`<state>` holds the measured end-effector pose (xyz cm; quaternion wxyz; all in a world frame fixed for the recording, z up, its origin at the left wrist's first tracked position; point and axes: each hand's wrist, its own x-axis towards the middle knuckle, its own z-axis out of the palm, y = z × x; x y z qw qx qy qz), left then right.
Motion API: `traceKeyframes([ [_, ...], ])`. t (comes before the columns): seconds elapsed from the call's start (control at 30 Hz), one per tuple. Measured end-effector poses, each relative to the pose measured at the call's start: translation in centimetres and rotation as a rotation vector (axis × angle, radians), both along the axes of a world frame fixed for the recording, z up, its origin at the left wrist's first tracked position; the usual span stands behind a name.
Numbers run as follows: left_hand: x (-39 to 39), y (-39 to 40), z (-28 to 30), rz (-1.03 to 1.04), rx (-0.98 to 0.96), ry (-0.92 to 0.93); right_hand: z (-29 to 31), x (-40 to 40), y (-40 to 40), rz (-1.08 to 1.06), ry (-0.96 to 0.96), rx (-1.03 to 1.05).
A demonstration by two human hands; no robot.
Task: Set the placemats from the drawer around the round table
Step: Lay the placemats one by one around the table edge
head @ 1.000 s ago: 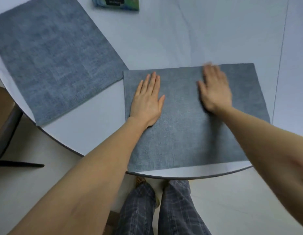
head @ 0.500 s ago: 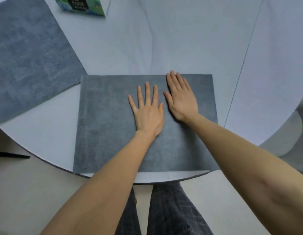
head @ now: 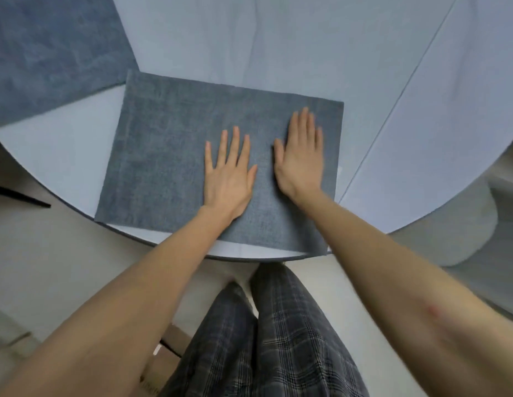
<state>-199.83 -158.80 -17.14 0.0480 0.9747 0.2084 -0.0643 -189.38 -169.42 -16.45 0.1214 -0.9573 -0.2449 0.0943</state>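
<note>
A grey-blue placemat lies flat on the round white table, its near edge along the table's rim in front of me. My left hand presses flat on the mat's middle, fingers straight and spread. My right hand lies flat beside it on the mat's right part, fingers straight. A second grey-blue placemat lies at the upper left of the table, its corner close to the first mat's far left corner.
The table's curved rim runs from left to right below the mat. A grey rounded seat stands at the right beyond the rim. A dark chair leg shows at the left. My plaid trouser legs are below.
My right hand has slid to the right across the mat, away from my left hand. The view has shifted, and the tissue box at the top left has gone out of frame.
</note>
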Motion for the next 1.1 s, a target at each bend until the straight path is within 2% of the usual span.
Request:
traceKeyframes([
  [0.17, -2.0, -0.4, -0.7, 0.077, -0.055, -0.010, -1.5, -6.4, -2.3, -0.005, -0.023, -0.042],
  [0.5, -2.0, -0.4, -0.3, 0.054, -0.083, 0.028, -1.6, -10.1, -11.1, 0.037, -0.041, -0.028],
  [0.57, -2.7, -0.9, 0.4, 0.011, -0.093, 0.052, -1.3, -10.5, -12.1, 0.018, -0.023, -0.059],
  [0.7, -6.6, -3.4, 0.7, -0.204, -0.066, 0.065, -1.1, -11.0, -10.4, 0.019, -0.075, -0.054],
  [0.77, -7.4, -3.7, 0.8, -0.206, -0.101, 0.108, -1.6, -11.3, -10.3, 0.064, -0.063, -0.068],
  [1.0, -3.2, -3.4, 7.4, -0.215, -0.124, 0.350, 0.3, -11.3, -14.8, 0.133, 0.099, -0.084],
  [1.1, -1.8, -5.4, 10.5, -0.262, -0.083, 0.405, 3.4, -10.9, -16.3, 0.002, 0.189, 0.015],
])
